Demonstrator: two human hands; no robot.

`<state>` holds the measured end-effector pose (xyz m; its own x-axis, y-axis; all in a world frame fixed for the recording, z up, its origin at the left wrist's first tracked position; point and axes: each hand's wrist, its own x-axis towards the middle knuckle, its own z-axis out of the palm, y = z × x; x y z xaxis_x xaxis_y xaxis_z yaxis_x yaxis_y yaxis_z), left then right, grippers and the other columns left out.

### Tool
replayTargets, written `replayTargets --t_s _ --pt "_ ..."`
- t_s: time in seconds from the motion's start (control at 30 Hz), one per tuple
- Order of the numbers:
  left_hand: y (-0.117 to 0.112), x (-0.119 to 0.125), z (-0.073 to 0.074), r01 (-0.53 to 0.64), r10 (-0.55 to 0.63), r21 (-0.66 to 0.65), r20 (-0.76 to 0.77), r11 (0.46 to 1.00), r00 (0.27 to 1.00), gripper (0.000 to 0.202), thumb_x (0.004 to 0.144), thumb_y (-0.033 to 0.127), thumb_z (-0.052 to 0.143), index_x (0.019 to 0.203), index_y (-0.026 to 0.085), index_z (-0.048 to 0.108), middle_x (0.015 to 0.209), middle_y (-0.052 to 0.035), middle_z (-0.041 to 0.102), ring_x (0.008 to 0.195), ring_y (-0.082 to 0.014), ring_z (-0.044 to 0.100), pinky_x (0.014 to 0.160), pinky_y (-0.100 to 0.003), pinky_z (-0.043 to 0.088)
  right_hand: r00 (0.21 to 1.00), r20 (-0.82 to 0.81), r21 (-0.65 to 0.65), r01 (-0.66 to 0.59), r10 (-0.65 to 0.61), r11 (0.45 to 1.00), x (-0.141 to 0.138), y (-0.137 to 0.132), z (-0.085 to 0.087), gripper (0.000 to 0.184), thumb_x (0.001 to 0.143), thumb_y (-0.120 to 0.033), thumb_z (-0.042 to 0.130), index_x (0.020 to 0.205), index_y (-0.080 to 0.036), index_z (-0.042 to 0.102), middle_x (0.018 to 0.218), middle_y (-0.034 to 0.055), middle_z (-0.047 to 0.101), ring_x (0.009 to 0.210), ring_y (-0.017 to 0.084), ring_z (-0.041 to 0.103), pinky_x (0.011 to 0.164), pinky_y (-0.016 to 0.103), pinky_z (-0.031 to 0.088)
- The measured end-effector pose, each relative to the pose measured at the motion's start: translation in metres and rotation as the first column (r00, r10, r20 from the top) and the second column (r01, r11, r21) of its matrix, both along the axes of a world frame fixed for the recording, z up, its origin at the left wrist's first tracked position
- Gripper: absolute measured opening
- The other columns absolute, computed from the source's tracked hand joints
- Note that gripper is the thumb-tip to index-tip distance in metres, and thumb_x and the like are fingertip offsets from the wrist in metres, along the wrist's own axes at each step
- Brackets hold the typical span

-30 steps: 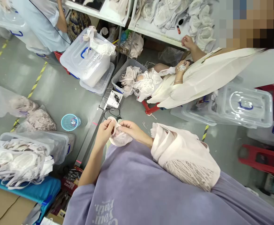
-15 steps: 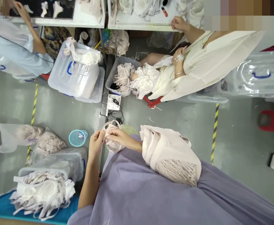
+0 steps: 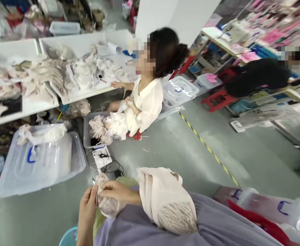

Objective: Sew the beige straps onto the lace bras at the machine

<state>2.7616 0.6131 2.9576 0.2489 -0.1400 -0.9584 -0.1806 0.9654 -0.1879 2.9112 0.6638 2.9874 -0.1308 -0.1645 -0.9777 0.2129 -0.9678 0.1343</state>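
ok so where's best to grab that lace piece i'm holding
Its top edge, pinched from both sides. The lace piece is limp and bunches downward, so the left hand and right hand, one at each end of its upper rim, hold it spread.

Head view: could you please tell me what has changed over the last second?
The camera tilted up from the floor to the room, so the hands sit lower in frame. Left hand and right hand still pinch the lace piece; the seated person in cream stays at the white table.

Mostly hidden pale lace piece [image 3: 107, 206] between left hand [image 3: 87, 207] and right hand [image 3: 114, 191]
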Motion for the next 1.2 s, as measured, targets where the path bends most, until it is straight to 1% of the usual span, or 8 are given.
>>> replayTargets --t_s 0.13,0.27,0.5,0.67,0.87,1.0,1.1,1.2 --pt "0.012 0.011 -0.032 -0.019 0.016 0.029 0.106 0.999 0.994 0.055 0.069 0.076 0.067 0.060 0.022 0.058 0.050 0.0035 0.048 0.048 -0.0139 0.042 0.047 -0.026 0.036 0.990 0.093 0.097 0.096 -0.105 0.991 0.001 0.006 -0.015 0.032 0.079 -0.050 0.074 0.072 -0.019 0.069 0.071 0.0014 0.065 0.076 0.019 0.063 0.072 0.033 0.049" --pt "0.021 0.010 -0.057 -0.006 -0.007 0.081 0.157 0.997 0.988 0.055 0.068 0.076 0.068 0.062 0.022 0.059 0.048 0.0040 0.047 0.045 -0.0133 0.041 0.046 -0.026 0.034 0.967 0.184 0.151 0.149 -0.176 0.977 -0.007 0.008 -0.024 0.033 0.077 -0.050 0.076 0.071 -0.019 0.067 0.068 0.0010 0.064 0.074 0.019 0.063 0.071 0.032 0.050" --pt "0.026 -0.020 -0.112 -0.061 -0.019 0.214 0.354 0.975 0.935 0.050 0.078 0.067 0.067 0.065 0.020 0.055 0.049 0.0047 0.049 0.047 -0.0111 0.041 0.051 -0.024 0.034 0.922 0.267 0.280 0.204 -0.280 0.938 -0.047 0.005 -0.055 0.029 0.078 -0.047 0.073 0.072 -0.018 0.070 0.075 0.0031 0.070 0.076 0.019 0.065 0.079 0.034 0.051" --pt "0.016 -0.042 -0.144 -0.122 -0.013 0.247 0.485 0.961 0.875 0.051 0.078 0.068 0.066 0.066 0.020 0.053 0.049 0.0059 0.046 0.047 -0.0100 0.039 0.049 -0.023 0.033 0.866 0.384 0.364 0.176 -0.320 0.915 -0.088 -0.006 -0.065 0.027 0.077 -0.045 0.074 0.072 -0.019 0.070 0.077 0.0036 0.071 0.076 0.018 0.065 0.078 0.033 0.050" --pt "0.000 -0.055 -0.162 -0.174 -0.050 0.301 0.612 0.938 0.789 0.048 0.081 0.066 0.063 0.072 0.020 0.056 0.050 0.0065 0.045 0.044 -0.0093 0.038 0.047 -0.022 0.031 0.765 0.562 0.421 0.063 -0.315 0.905 -0.127 -0.020 -0.066 0.028 0.076 -0.044 0.075 0.073 -0.017 0.069 0.073 0.0019 0.068 0.071 0.016 0.061 0.071 0.030 0.047" --pt "-0.009 -0.056 -0.175 -0.166 -0.096 0.366 0.601 0.916 0.794 0.044 0.088 0.061 0.055 0.074 0.020 0.057 0.060 0.0031 0.054 0.054 -0.0114 0.050 0.055 -0.023 0.042 0.640 0.685 0.460 -0.009 -0.348 0.888 -0.142 -0.025 -0.058 0.026 0.073 -0.042 0.077 0.072 -0.017 0.068 0.069 -0.0013 0.063 0.065 0.013 0.054 0.065 0.027 0.043" --pt "-0.031 -0.052 -0.198 -0.053 -0.154 0.386 0.486 0.921 0.860 0.038 0.098 0.051 0.045 0.086 0.018 0.060 0.078 -0.0013 0.063 0.075 -0.0135 0.060 0.073 -0.027 0.051 0.499 0.785 0.447 -0.047 -0.367 0.893 -0.145 -0.030 -0.040 0.026 0.074 -0.043 0.075 0.077 -0.019 0.066 0.070 -0.0026 0.059 0.065 0.013 0.050 0.063 0.025 0.041" --pt "-0.077 -0.053 -0.229 0.180 -0.321 0.352 0.399 0.919 0.859 0.031 0.100 0.043 0.051 0.106 0.014 0.062 0.097 -0.0054 0.067 0.086 -0.0167 0.065 0.079 -0.035 0.055 0.370 0.856 0.415 -0.073 -0.361 0.907 -0.139 -0.037 -0.023 0.027 0.078 -0.046 0.071 0.087 -0.021 0.064 0.078 -0.0020 0.060 0.072 0.014 0.052 0.066 0.025 0.042"
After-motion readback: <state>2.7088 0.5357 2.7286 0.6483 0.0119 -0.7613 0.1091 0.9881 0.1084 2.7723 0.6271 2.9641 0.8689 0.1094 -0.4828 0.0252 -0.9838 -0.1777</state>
